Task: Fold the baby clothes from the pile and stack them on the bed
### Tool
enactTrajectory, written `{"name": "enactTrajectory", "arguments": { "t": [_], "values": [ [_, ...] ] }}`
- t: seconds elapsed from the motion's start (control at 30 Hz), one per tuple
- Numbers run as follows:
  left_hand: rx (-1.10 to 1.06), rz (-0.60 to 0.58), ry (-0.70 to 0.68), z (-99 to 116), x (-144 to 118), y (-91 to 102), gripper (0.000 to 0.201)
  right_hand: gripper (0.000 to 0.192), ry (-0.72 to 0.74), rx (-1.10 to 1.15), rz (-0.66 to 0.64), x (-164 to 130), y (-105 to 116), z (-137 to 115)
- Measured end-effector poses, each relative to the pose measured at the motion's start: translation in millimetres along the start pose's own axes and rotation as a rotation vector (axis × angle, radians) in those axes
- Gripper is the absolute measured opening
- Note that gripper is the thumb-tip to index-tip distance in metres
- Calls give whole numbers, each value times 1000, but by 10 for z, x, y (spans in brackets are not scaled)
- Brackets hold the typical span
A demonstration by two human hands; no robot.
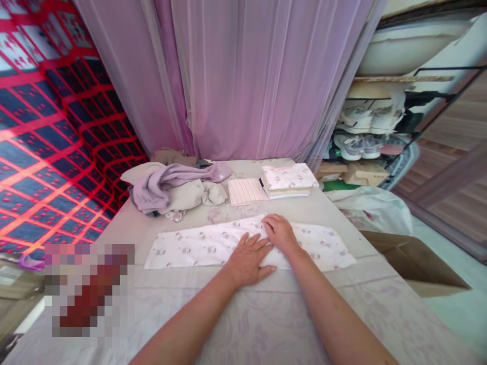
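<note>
Both the left hand and right hand lie flat, fingers spread, pressing a long printed white cotton strip on the counter, folded stack at one o'clock.

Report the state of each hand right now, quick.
Left hand: open, flat, palm down on the white printed cloth, holding nothing.
Right hand: open, flat on the same cloth beside the left, holding nothing.

We are facing pale purple curtains; a red and blue patterned cloth is hanging left, a shoe rack is standing right, above wood-look flooring.
</note>
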State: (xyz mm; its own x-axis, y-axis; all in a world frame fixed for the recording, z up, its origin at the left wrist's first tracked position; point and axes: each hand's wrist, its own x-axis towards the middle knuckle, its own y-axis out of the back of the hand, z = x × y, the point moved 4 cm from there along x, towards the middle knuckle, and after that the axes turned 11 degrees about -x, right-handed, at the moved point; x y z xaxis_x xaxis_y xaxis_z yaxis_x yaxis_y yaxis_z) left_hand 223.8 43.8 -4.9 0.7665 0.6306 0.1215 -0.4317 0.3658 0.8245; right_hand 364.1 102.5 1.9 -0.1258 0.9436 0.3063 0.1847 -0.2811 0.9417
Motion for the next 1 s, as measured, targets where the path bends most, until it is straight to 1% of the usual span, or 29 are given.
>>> {"name": "enactTrajectory", "arguments": {
  "t": [0.1,0.17,0.23,0.3,0.4,0.5,0.57,0.6,0.63,0.7,0.8,0.9,1.0],
  "values": [
    [-25,39,0,-21,-115,67,49,27,-24,-51,-63,-37,-34,24],
    [-23,66,20,-79,-261,158,45,30,-26,-94,-102,-56,-14,-32],
    [-4,108,72,-195,-458,294,43,36,-5,-129,-134,-110,5,-157],
    [26,167,155,-372,-696,467,41,44,38,-155,-180,-204,-16,-321],
    [79,275,332,-703,-1102,764,36,50,52,-193,-299,-353,-124,-504],
    [186,403,529,-982,-1511,1056,32,53,16,-220,-378,-417,-206,-555],
    [287,498,733,-1111,-1750,1226,35,54,15,-224,-389,-413,-214,-554],
    [324,515,836,-1156,-1839,1289,39,54,17,-223,-389,-407,-208,-550],
    [345,503,918,-1189,-1898,1336,42,54,18,-220,-388,-401,-200,-546],
    [319,446,1023,-1235,-1935,1403,46,54,19,-216,-386,-396,-183,-542],
    [130,390,1101,-1297,-1877,1469,37,54,18,-211,-381,-401,-164,-549],
    [-6,400,1146,-1353,-1803,1515,20,54,16,-205,-376,-403,-154,-559],
    [-68,481,1138,-1375,-1765,1532,17,55,18,-197,-378,-400,-151,-565]
  ]
}}
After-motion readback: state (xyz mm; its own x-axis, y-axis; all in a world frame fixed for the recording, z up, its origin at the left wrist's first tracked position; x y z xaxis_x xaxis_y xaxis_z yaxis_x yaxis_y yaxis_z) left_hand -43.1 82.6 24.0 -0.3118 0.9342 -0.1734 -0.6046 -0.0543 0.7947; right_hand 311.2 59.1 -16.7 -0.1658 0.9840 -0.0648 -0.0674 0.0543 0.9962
